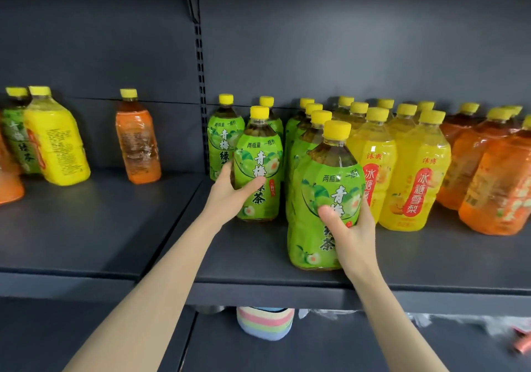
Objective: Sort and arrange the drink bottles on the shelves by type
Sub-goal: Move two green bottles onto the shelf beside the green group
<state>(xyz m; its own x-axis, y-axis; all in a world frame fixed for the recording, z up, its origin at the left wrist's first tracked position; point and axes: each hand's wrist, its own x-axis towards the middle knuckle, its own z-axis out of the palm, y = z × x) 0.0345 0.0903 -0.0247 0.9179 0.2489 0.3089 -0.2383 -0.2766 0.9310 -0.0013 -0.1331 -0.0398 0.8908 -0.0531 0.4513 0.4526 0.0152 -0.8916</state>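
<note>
**Green bottles gripped at the front of their rows**

Two bottles were grasped on the right shelf (258,256). The left green bottle (258,156) was held round its middle by the left hand (230,196), thumb laid across the label, at the head of a short row. The nearest green bottle (319,187), standing close to the front edge, was clasped low down by the right hand (352,228), probably so the green rows could be squared up. Yellow bottles (413,170) were ranked just beside them and orange bottles (485,170) farther right, so the grouping there looked largely done. On the left shelf (86,228), a stray yellow bottle (56,141) and a stray orange bottle (138,144) seemed unsorted.
</note>
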